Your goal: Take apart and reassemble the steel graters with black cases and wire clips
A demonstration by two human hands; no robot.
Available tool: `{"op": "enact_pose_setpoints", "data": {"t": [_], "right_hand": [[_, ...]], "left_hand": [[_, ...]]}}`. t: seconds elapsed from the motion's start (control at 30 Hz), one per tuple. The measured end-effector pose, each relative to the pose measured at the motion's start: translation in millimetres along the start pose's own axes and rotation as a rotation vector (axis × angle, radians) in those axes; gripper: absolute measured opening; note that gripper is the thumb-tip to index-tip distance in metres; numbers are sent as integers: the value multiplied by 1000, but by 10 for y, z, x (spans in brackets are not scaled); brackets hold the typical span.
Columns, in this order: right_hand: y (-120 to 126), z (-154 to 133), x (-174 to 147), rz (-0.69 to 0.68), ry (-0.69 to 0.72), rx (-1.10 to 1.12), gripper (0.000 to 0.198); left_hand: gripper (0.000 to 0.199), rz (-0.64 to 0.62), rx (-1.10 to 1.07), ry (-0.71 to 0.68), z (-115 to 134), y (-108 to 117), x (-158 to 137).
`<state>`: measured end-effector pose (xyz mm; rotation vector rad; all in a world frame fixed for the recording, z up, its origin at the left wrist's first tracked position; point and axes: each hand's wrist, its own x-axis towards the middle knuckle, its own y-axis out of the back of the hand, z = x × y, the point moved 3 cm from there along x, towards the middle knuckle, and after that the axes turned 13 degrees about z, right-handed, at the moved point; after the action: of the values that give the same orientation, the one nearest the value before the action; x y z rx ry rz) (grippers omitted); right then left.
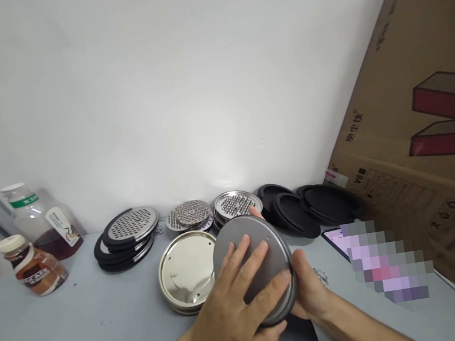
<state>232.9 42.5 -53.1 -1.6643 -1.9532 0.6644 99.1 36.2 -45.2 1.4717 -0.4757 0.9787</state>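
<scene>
A round dark grey lid-like disc (247, 247) with a black rim is held up at a tilt in front of me. My left hand (238, 300) has its fingers spread across the disc's face, with the thumb near the lower rim. From the right side, my right hand (307, 289) grips the rim; a fingertip shows past the top edge, and its other fingers are hidden behind. Just left of the disc, and partly covered by it, lie shiny gold-coloured round metal plates (189, 270), stacked.
Along the wall lie black-rimmed round graters (128, 234), bare metal grater discs (193, 214), silver-rimmed grater discs (238, 204) and black round rings or lids (296, 214). Two bottles (37, 267) stand left. At right are a phone (336, 241), partly blurred, and a large cardboard box (431, 163).
</scene>
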Motion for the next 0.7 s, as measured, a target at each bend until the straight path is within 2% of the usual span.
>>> {"op": "enact_pose_setpoints", "data": {"t": [0.17,0.33,0.43,0.6,0.7], "right_hand": [[34,-87,40,161,-100,91,79],[31,-104,55,140,-156,71,82],[28,-58,23,134,-125,70,82],[83,59,-1,127,-108,95,81],[126,70,-28,107,-106,61,82]], "left_hand": [[74,52,-52,-12,55,23,70],[72,20,-142,-23,38,5,38],[78,9,-178,60,-23,8,27],[67,42,-222,246,-65,32,23],[69,69,-234,308,-60,41,11]]}}
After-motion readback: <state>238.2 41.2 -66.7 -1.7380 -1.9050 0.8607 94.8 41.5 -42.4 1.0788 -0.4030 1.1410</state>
